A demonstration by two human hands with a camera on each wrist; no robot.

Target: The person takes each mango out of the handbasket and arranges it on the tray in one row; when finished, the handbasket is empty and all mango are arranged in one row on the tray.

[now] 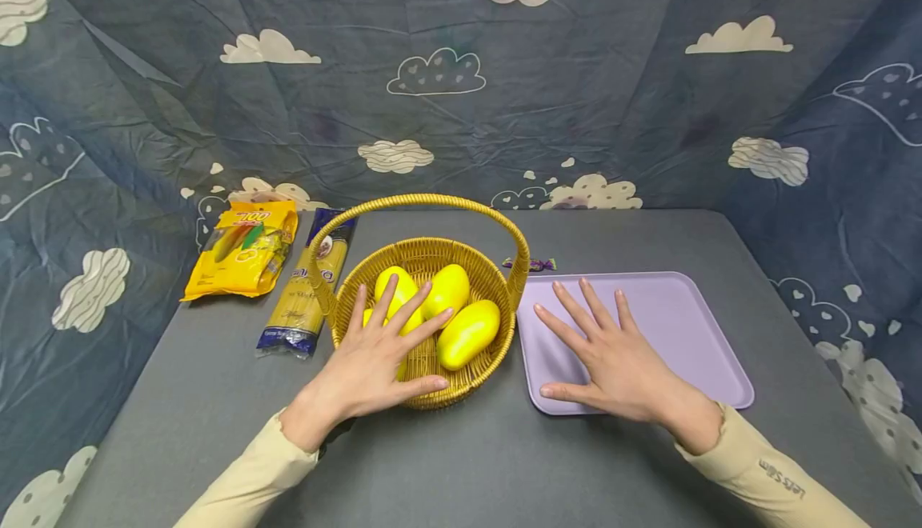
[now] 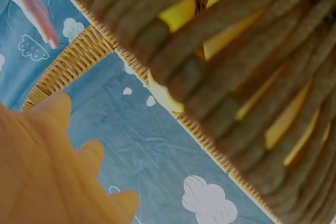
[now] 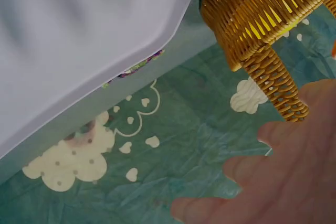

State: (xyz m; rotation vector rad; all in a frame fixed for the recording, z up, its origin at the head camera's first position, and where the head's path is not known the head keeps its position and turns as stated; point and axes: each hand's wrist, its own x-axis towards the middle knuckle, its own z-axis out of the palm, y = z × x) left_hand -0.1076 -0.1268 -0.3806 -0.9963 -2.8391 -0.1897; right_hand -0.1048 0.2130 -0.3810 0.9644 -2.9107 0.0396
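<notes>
In the head view a wicker basket (image 1: 421, 250) with a tall arched handle holds several yellow mangoes (image 1: 468, 334). My left hand (image 1: 378, 356) is spread flat above the basket's near left side, hiding part of the fruit; nothing is in its fingers. To the right, my right hand (image 1: 612, 360) hovers with fingers spread over the left half of a lilac tray (image 1: 691, 328), holding nothing. The left wrist view shows the basket's woven wall (image 2: 220, 87) close beside the left hand (image 2: 47, 166). In the right wrist view the right hand (image 3: 283, 166) appears apart from the tray (image 3: 84, 35).
Left of the basket lie a pack of spaghetti (image 1: 306, 288) and a yellow snack bag (image 1: 245, 250). A small purple-wrapped candy (image 1: 530, 264) sits behind the tray's left corner. Dark cloud-patterned cloth (image 1: 432, 136) hangs around the grey table (image 1: 432, 472).
</notes>
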